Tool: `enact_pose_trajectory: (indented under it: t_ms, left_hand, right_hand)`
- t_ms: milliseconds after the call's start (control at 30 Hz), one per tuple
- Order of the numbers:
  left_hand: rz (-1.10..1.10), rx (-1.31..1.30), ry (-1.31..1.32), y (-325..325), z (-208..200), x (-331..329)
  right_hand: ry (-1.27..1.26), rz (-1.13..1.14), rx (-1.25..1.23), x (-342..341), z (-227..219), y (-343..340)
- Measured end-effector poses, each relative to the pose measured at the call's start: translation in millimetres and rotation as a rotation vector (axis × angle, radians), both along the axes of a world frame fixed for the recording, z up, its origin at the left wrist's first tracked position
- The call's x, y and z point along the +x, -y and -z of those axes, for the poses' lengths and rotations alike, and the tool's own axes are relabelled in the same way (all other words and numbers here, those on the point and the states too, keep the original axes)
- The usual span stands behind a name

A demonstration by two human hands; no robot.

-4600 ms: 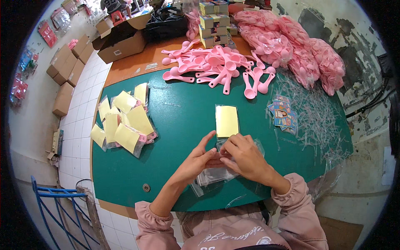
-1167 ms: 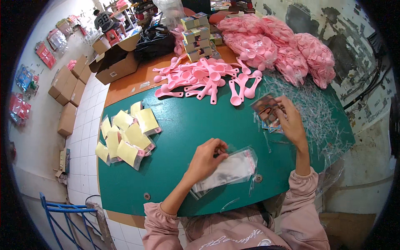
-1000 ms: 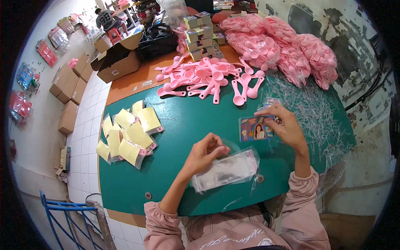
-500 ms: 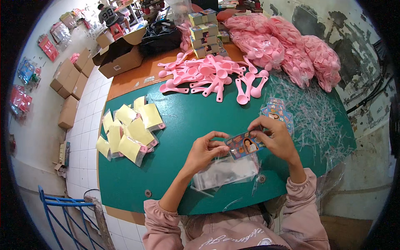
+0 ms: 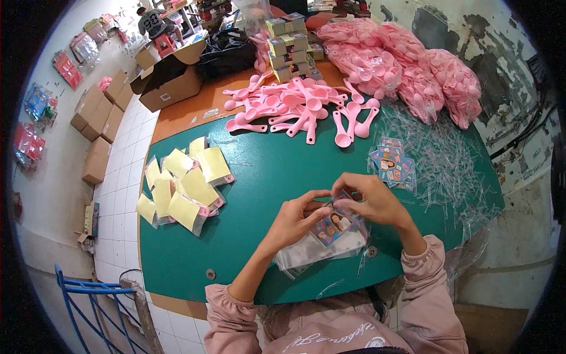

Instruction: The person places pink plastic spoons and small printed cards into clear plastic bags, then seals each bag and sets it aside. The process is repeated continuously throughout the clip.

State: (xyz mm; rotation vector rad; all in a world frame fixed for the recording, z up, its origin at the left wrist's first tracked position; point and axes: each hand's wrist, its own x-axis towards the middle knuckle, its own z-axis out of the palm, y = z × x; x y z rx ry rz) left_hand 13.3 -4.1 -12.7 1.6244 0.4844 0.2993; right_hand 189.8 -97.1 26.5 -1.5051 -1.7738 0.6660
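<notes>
Pinching a blue rectangular printed card [image 5: 333,230] by its upper end, the right hand [image 5: 371,200] has its thumb and fingers pretty much closed up. The card's tilted, right over a stack of clear plastic bags [image 5: 300,253]; can't tell if it's touching them. The left hand [image 5: 293,218] is at the card's upper left edge, thumb and index just slightly apart, and honestly I can't tell whether it's got card, film or nothing. Well left of the stack sits a loose pile of yellow-backed clear packets [image 5: 197,187]. Beyond the stack and to its right: a small messy pile of blue printed cards [image 5: 396,171], with tons of thin clear plastic strips [image 5: 451,171] just beside. Way past the stack, there's a heap of pink plastic spoons [image 5: 295,100].
</notes>
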Motion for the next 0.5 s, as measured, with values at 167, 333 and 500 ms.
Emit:
enact_pose_trajectory:
  t_ms: [167, 333, 500]
  left_hand:
    - [0.114, -0.153, -0.162, -12, 4, -9]
    - [-0.055, -0.192, -0.04, -11, 4, -8]
    - [-0.041, -0.296, 0.016, -11, 0, -5]
  right_hand:
    - [-0.394, 0.325, 0.028, 1, 9, 1]
    - [-0.332, 0.374, 0.12, 1, 10, 8]
    - [-0.313, 0.26, 0.083, -4, 8, 11]
